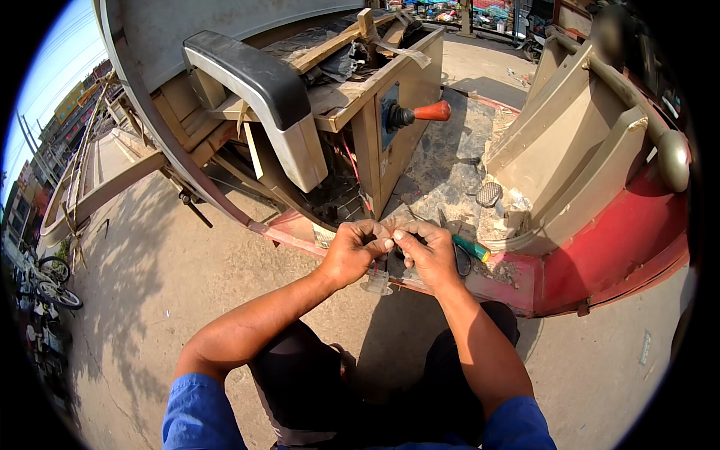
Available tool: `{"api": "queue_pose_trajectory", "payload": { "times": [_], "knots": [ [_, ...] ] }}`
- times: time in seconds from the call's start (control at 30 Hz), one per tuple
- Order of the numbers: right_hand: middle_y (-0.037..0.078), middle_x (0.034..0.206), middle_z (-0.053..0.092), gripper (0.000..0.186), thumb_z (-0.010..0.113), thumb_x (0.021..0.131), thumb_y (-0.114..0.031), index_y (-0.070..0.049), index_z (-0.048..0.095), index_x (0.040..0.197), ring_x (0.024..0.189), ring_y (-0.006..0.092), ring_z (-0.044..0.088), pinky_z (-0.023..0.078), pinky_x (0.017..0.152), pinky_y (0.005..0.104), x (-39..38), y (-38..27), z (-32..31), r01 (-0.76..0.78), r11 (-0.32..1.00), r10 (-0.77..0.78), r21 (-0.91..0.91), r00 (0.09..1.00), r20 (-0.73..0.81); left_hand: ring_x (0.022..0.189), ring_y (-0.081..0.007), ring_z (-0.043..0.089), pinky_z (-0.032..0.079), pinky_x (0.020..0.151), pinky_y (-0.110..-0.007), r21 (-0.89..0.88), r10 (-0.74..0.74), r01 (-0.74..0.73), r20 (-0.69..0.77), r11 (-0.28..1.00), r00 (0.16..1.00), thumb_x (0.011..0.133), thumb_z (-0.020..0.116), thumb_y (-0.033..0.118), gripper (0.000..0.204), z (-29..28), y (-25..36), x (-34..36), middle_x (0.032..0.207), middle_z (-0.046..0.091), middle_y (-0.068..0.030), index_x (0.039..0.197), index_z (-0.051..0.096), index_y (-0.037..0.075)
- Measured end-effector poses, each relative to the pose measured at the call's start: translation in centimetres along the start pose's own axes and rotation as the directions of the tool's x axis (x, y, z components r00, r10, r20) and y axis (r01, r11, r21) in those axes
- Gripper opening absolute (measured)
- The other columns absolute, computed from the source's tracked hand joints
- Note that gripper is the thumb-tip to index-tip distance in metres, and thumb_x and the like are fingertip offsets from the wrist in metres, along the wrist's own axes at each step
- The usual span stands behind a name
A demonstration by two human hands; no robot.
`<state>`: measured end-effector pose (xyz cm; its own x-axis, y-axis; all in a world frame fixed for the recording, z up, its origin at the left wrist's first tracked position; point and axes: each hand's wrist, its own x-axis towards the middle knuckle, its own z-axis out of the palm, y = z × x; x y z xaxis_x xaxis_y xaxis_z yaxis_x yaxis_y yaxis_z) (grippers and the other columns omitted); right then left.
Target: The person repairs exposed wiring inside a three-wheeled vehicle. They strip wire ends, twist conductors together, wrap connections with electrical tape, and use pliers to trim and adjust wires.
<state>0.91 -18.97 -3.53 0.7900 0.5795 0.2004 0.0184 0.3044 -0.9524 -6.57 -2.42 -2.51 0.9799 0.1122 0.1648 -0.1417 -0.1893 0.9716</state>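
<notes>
My left hand (352, 253) and my right hand (430, 256) meet at the fingertips over the red floor edge of a vehicle, each closed in a pinch. Between them appears to be a thin wire, mostly hidden by the fingers. A red wire (350, 156) comes down from the open side of the beige console toward my left hand. Just beneath the hands is a clear plastic piece (376, 283). Beside my right hand lies a screwdriver (472, 247) with a green and yellow handle, and a dark cable loop curves below it.
The beige console (409, 150) carries a lever (431, 111) with a red knob and, on top, wood scraps. A black and grey armrest (262, 97) juts out at its left. A round pedal (489, 195) stands on the dirty floor. Beige panels (577, 142) rise at the right.
</notes>
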Motion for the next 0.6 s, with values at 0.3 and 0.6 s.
{"api": "queue_pose_trajectory", "payload": {
  "times": [0.3,0.6],
  "knots": [
    [-0.001,0.077,0.061,0.015,0.07,0.092,-0.016,-0.001,0.07,0.093,0.057,0.0031,0.049,0.039,0.047,0.0203,-0.05,-0.64,0.32,-0.033,0.999,0.033,0.019,0.999,0.003,0.07,-0.0085,0.057,0.05,0.063,-0.027,-0.024,-0.046,0.046,0.013,0.999,0.999,0.093,0.068,0.006,0.008,0.31,0.5,-0.07,0.078,0.064,-0.002,0.091,0.066,-0.002],
    [-0.002,0.076,0.061,0.016,0.072,0.091,-0.017,-0.001,0.072,0.092,0.059,0.0035,0.05,0.04,0.047,0.0207,0.05,-0.22,0.02,-0.042,0.999,0.042,0.02,0.999,-0.015,0.068,-0.0088,0.058,0.05,0.06,-0.026,-0.02,-0.029,0.028,-0.005,0.999,1.0,0.093,0.067,0.005,0.007,0.22,0.37,0.01,0.077,0.064,-0.0023,0.091,0.066,-0.002]
  ]
}}
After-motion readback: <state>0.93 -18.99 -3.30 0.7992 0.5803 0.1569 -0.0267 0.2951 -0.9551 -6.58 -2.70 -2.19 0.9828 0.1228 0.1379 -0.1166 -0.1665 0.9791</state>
